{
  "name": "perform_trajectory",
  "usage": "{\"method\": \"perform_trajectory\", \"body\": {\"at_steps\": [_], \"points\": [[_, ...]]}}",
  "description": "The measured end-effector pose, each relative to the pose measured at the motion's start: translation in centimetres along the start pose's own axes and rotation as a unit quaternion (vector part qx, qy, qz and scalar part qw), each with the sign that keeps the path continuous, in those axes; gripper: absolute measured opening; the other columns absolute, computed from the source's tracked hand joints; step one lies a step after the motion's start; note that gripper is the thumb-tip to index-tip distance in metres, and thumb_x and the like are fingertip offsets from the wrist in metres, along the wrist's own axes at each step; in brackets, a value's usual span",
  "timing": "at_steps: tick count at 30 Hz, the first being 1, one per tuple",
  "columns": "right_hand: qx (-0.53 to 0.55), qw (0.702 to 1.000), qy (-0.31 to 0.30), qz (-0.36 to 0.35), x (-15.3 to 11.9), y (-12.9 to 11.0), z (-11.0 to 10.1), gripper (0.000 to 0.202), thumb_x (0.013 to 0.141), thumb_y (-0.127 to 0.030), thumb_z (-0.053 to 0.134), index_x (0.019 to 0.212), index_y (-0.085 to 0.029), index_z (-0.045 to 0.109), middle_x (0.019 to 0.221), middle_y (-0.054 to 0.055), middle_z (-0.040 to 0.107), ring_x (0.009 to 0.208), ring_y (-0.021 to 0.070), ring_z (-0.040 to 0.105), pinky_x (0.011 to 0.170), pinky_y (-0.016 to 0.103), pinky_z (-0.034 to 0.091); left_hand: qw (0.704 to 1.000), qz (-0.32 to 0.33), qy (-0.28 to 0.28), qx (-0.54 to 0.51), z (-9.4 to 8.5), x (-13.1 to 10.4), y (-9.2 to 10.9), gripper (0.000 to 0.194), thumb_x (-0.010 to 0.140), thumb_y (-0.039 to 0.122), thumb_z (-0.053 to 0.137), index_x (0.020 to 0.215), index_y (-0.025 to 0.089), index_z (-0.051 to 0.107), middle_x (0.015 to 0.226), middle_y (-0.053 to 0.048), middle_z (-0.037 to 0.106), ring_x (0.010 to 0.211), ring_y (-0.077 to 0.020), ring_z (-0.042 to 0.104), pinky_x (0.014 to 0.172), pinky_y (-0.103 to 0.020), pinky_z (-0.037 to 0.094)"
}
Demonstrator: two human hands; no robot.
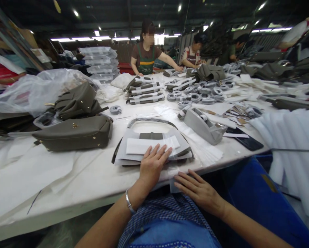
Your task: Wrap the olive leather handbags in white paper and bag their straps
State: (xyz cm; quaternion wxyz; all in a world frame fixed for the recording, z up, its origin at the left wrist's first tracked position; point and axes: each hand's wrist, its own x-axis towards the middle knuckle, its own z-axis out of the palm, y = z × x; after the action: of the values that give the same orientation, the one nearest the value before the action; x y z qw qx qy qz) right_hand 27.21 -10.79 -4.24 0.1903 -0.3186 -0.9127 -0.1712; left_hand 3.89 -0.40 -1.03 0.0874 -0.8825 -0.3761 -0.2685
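Note:
A dark olive handbag (114,155) lies flat on the table in front of me, its wrapped handle arched toward the far side. White sheet wrapping (123,157) covers most of its front, and a strip of white foam (136,146) rests on top. My left hand (154,162), with a bracelet at the wrist, presses flat on the foam and wrapping with fingers spread. Lower right, at the table's front edge, my right hand (197,191) has its fingers stretched out over a translucent piece of film (173,186).
A grey tape dispenser (202,125) and a dark phone (244,139) sit to the right. Unwrapped handbags (74,136) are at left; wrapped straps (195,97) lie farther back. A blue bin (263,199) stands below right, near white foam sheets (294,137). Co-workers (146,51) stand across the table.

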Motion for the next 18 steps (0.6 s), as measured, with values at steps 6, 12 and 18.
{"method": "perform_trajectory", "body": {"at_steps": [6, 12, 18], "points": [[0.056, 0.992, 0.106, 0.038, 3.1, 0.2, 1.0, 0.031, 0.098, -0.010, 0.047, 0.123, -0.015, 0.065, 0.119, 0.007, 0.073, 0.115, 0.0184, 0.066, 0.109, 0.042, 0.047, 1.000, 0.004, 0.003, 0.011, 0.1, 0.0, 0.0, 0.047, 0.097, 0.032, 0.057, 0.143, 0.033, 0.047, 0.145, 0.003, 0.054, 0.135, -0.0237, 0.050, 0.113, -0.047, 0.039], [0.118, 0.973, 0.162, 0.118, 4.9, -1.3, 0.1, 0.032, 0.097, -0.007, 0.042, 0.107, -0.017, 0.072, 0.099, 0.007, 0.078, 0.093, 0.0171, 0.073, 0.084, 0.031, 0.060, 0.999, 0.005, 0.035, 0.022, 0.4, -0.2, 0.0, 0.045, 0.096, 0.032, 0.058, 0.140, 0.034, 0.051, 0.143, 0.005, 0.056, 0.132, -0.0242, 0.053, 0.110, -0.047, 0.042], [0.129, 0.971, 0.160, 0.126, 5.2, -1.3, -0.5, 0.031, 0.096, -0.006, 0.044, 0.104, -0.017, 0.072, 0.095, 0.005, 0.078, 0.087, 0.0165, 0.074, 0.081, 0.029, 0.059, 0.999, 0.004, 0.046, 0.020, 0.4, 0.0, 0.2, 0.044, 0.096, 0.032, 0.058, 0.140, 0.033, 0.052, 0.142, 0.004, 0.057, 0.130, -0.0244, 0.055, 0.109, -0.047, 0.044]]}}
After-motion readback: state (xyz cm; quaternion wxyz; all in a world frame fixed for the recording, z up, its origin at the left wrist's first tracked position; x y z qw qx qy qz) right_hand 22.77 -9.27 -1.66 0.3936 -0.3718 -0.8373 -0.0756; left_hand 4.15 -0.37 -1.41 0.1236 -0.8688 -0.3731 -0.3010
